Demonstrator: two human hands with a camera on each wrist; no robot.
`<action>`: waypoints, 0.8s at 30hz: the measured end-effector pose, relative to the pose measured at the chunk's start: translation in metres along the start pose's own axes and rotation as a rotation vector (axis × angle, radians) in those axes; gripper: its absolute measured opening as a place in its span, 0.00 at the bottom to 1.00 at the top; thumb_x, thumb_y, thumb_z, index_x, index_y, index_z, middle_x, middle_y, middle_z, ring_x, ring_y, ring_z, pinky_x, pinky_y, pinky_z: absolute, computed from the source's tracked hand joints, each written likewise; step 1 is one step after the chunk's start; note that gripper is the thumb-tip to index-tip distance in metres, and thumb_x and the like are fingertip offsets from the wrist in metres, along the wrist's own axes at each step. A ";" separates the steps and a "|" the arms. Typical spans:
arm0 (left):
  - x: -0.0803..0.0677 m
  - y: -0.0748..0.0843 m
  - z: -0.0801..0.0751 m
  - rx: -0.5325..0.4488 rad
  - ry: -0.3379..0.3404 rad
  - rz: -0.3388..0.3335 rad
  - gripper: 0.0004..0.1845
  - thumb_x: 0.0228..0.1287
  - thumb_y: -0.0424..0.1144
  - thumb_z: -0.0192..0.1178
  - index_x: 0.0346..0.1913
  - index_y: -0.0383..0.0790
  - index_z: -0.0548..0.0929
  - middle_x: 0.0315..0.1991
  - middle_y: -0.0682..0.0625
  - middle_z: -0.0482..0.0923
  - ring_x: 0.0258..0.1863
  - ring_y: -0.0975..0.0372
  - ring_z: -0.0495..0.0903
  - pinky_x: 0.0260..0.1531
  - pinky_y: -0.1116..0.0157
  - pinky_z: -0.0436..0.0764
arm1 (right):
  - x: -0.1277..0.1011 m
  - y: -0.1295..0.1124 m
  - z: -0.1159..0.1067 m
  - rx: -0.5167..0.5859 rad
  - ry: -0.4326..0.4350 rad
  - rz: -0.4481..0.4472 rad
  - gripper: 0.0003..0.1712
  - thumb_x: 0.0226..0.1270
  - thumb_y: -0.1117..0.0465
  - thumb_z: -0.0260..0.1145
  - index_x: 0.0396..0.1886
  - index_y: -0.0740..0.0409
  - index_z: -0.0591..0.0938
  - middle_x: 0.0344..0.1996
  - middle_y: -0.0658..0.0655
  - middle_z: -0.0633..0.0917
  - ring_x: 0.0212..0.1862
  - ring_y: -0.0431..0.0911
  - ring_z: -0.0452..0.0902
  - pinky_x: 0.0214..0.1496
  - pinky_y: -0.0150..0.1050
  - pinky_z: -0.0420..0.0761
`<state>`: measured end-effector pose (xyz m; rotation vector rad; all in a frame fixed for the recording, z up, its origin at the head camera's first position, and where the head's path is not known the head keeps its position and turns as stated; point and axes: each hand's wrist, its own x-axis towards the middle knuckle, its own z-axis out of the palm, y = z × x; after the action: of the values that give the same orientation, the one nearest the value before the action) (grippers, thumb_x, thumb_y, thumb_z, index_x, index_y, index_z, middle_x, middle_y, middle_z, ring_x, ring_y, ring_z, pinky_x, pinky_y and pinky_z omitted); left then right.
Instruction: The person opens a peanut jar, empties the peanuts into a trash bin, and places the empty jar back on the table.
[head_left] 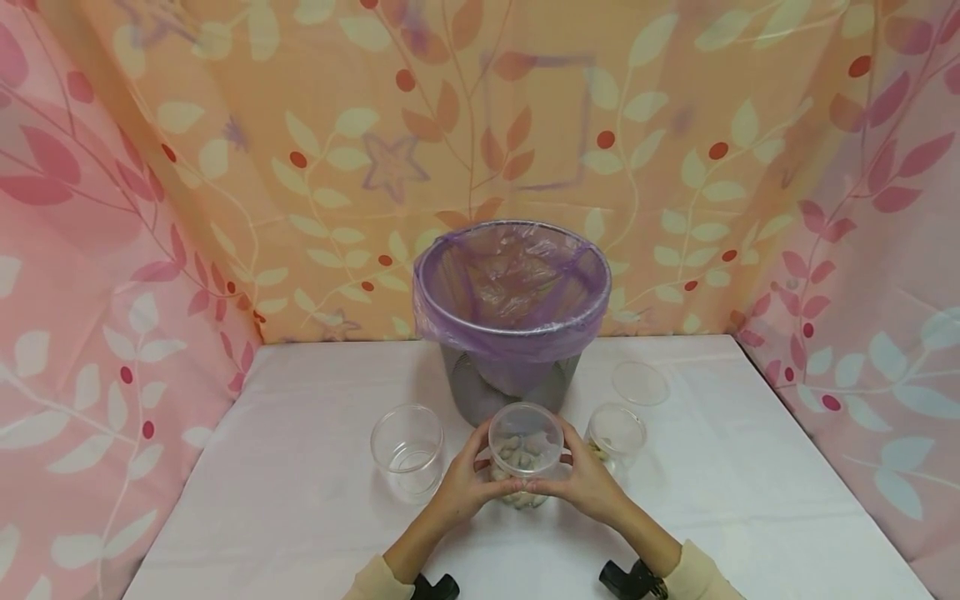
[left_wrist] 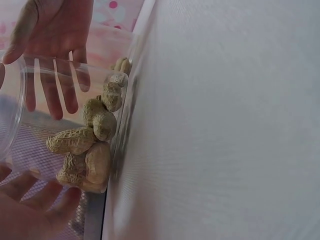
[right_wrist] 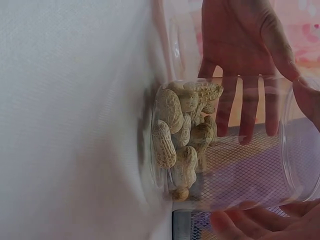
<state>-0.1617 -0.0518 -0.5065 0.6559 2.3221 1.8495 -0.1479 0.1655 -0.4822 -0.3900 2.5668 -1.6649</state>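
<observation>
Clear jar [head_left: 527, 446] of unshelled peanuts [right_wrist: 170, 112] upright on counter [head_left: 300, 517], before mesh wastebasket [head_left: 468, 387]. Left hand [head_left: 467, 483] and right hand [head_left: 590, 483] cup opposite sides, thumbs at front. Probably light, stiff, thin-walled plastic, a bit slippery; best held mid-wall, both sides, gentle squeeze.

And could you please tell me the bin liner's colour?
The liner is translucent purple, showing best in the head view.

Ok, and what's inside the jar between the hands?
Peanuts in their shells, piled at the bottom of the jar. Any deeper in the pile are covered by the outer ones, and in the head view fingers hide part of its side.
</observation>
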 end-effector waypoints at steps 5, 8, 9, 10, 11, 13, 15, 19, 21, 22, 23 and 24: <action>-0.001 0.008 -0.001 0.003 0.007 0.003 0.47 0.54 0.43 0.74 0.74 0.55 0.59 0.72 0.45 0.64 0.71 0.47 0.64 0.62 0.49 0.73 | -0.002 -0.008 -0.003 -0.029 0.001 -0.029 0.58 0.48 0.52 0.80 0.75 0.52 0.57 0.70 0.60 0.68 0.67 0.59 0.67 0.61 0.53 0.74; -0.002 0.013 -0.001 0.013 0.020 0.012 0.46 0.53 0.44 0.74 0.73 0.56 0.60 0.71 0.46 0.65 0.69 0.49 0.66 0.61 0.53 0.74 | -0.004 -0.013 -0.007 -0.048 0.005 -0.044 0.57 0.48 0.51 0.80 0.75 0.51 0.58 0.69 0.60 0.70 0.66 0.60 0.68 0.60 0.47 0.76; -0.002 0.015 -0.001 0.020 0.026 0.018 0.46 0.52 0.45 0.74 0.73 0.55 0.60 0.71 0.46 0.66 0.69 0.50 0.66 0.60 0.54 0.75 | -0.004 -0.015 -0.008 -0.050 0.008 -0.049 0.56 0.48 0.51 0.80 0.74 0.51 0.59 0.68 0.60 0.70 0.66 0.60 0.68 0.60 0.45 0.77; -0.002 0.018 -0.002 0.027 0.031 0.025 0.46 0.52 0.45 0.74 0.73 0.54 0.61 0.70 0.46 0.66 0.68 0.50 0.67 0.60 0.55 0.75 | -0.005 -0.017 -0.009 -0.050 0.010 -0.053 0.56 0.48 0.51 0.80 0.74 0.51 0.59 0.68 0.60 0.71 0.65 0.61 0.69 0.59 0.44 0.77; -0.002 0.020 -0.002 0.039 0.037 0.037 0.46 0.52 0.46 0.75 0.73 0.52 0.61 0.70 0.46 0.67 0.67 0.50 0.68 0.59 0.56 0.76 | -0.006 -0.020 -0.010 -0.050 0.010 -0.054 0.56 0.48 0.51 0.80 0.74 0.50 0.59 0.68 0.60 0.71 0.65 0.61 0.69 0.59 0.43 0.78; -0.003 0.025 -0.003 0.057 0.049 0.053 0.46 0.51 0.46 0.75 0.72 0.50 0.62 0.68 0.47 0.68 0.66 0.51 0.69 0.59 0.56 0.76 | -0.007 -0.025 -0.012 -0.048 0.007 -0.058 0.55 0.48 0.51 0.80 0.74 0.50 0.60 0.67 0.61 0.71 0.64 0.61 0.69 0.58 0.42 0.78; -0.004 0.030 -0.003 0.070 0.057 0.071 0.47 0.50 0.47 0.75 0.72 0.48 0.62 0.68 0.48 0.69 0.66 0.52 0.69 0.59 0.56 0.76 | -0.008 -0.030 -0.014 -0.049 0.005 -0.067 0.55 0.49 0.51 0.79 0.74 0.50 0.59 0.67 0.62 0.71 0.64 0.61 0.69 0.58 0.43 0.78; -0.006 0.041 -0.005 0.103 0.069 0.116 0.47 0.51 0.47 0.75 0.73 0.49 0.62 0.67 0.48 0.70 0.64 0.54 0.70 0.59 0.56 0.77 | -0.011 -0.041 -0.018 -0.063 0.011 -0.110 0.55 0.49 0.52 0.79 0.74 0.50 0.59 0.67 0.61 0.72 0.63 0.60 0.71 0.56 0.45 0.79; -0.007 0.046 -0.006 0.134 0.077 0.144 0.47 0.51 0.47 0.75 0.73 0.52 0.61 0.66 0.48 0.70 0.63 0.54 0.71 0.58 0.56 0.77 | -0.013 -0.046 -0.021 -0.074 0.020 -0.132 0.55 0.49 0.52 0.79 0.74 0.49 0.60 0.66 0.59 0.73 0.62 0.59 0.72 0.56 0.44 0.80; -0.008 0.048 -0.007 0.150 0.079 0.159 0.47 0.51 0.47 0.75 0.73 0.53 0.60 0.65 0.48 0.70 0.62 0.54 0.71 0.58 0.56 0.78 | -0.013 -0.049 -0.022 -0.077 0.025 -0.138 0.54 0.49 0.52 0.79 0.74 0.49 0.61 0.66 0.58 0.73 0.62 0.58 0.72 0.56 0.44 0.80; -0.008 0.051 -0.008 0.166 0.082 0.170 0.47 0.51 0.47 0.75 0.73 0.54 0.60 0.65 0.48 0.71 0.61 0.55 0.71 0.58 0.56 0.78 | -0.014 -0.051 -0.024 -0.083 0.028 -0.144 0.54 0.49 0.52 0.79 0.74 0.48 0.61 0.65 0.58 0.74 0.61 0.57 0.73 0.55 0.43 0.80; -0.008 0.053 -0.008 0.181 0.085 0.183 0.48 0.51 0.47 0.75 0.73 0.55 0.60 0.64 0.48 0.71 0.60 0.55 0.72 0.57 0.56 0.78 | -0.014 -0.053 -0.025 -0.090 0.031 -0.152 0.53 0.49 0.52 0.79 0.73 0.47 0.62 0.64 0.57 0.74 0.61 0.56 0.73 0.55 0.42 0.80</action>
<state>-0.1428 -0.0535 -0.4555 0.8539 2.5867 1.7831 -0.1291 0.1708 -0.4248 -0.5835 2.7043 -1.6155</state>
